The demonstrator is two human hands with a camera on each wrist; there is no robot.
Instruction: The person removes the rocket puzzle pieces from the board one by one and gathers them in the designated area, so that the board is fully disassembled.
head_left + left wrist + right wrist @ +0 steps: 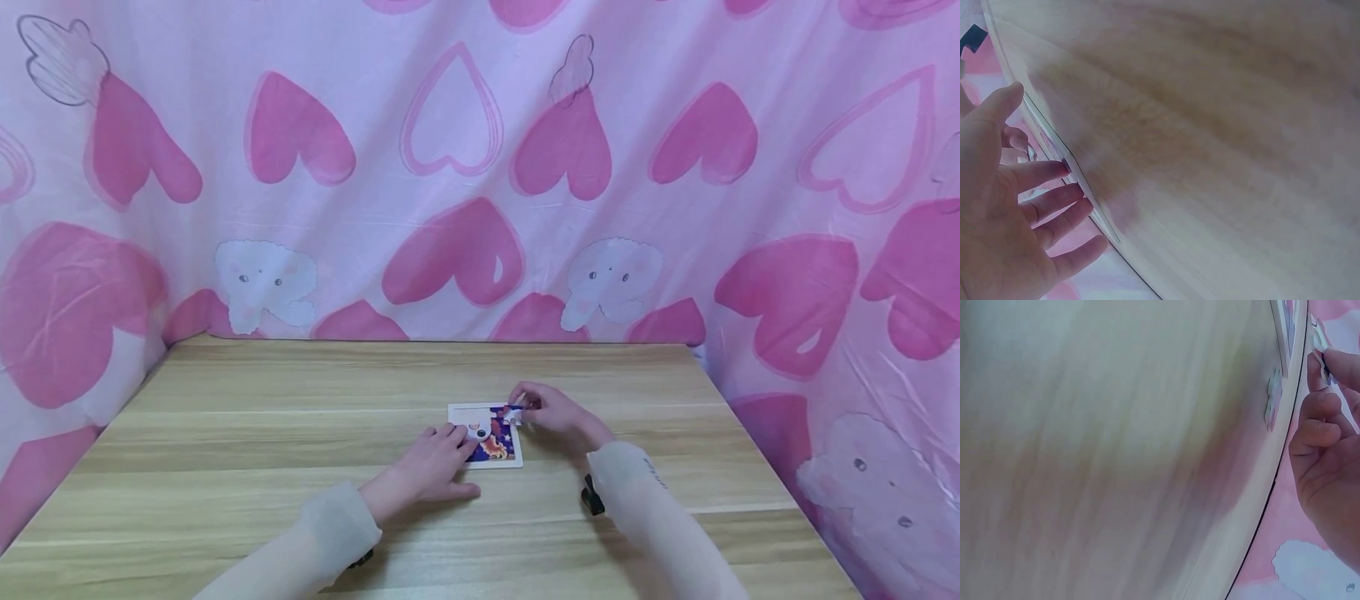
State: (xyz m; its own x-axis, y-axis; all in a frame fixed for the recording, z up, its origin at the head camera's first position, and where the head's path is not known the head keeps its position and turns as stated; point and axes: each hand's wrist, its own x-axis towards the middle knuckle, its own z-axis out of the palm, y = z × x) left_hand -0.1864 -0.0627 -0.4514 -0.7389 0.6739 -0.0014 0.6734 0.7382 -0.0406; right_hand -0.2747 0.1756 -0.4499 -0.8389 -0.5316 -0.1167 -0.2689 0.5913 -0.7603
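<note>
A small jigsaw puzzle in a white-framed tray lies flat on the table, partly filled with a dark blue picture with stars. My left hand rests on its left side with fingers extended; in the left wrist view the fingertips sit at the tray's edge. Over the tray's upper right corner, my right hand pinches a puzzle piece between thumb and index finger, the other fingers curled. The left fingers hide part of the puzzle.
One loose puzzle piece lies on the table beside the tray in the right wrist view. The wood-grain table reaches back to a pink curtain with hearts, which also hangs along both sides.
</note>
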